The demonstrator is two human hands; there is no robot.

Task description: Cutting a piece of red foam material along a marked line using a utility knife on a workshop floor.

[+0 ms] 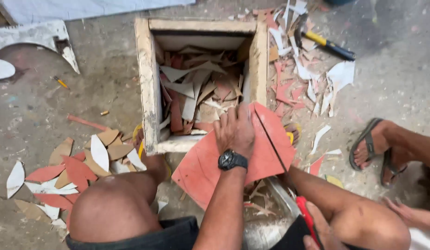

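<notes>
My left hand (234,129), with a black watch on its wrist, presses flat on a red sheet (205,166). The sheet rests tilted on the near rim of an open wooden box (150,83). My right hand (322,236), at the bottom edge, grips the red handle of a handsaw (282,194). The saw's blade runs up into a dark cut line through the sheet's right part, just beside my left hand. My bare knees flank the sheet.
The box holds several red, tan and white offcuts (196,88). More scraps lie on the concrete floor at left (81,171) and right of the box. A yellow-handled hammer (327,44) lies at top right. Another person's sandalled foot (370,148) and hand (409,214) are at right.
</notes>
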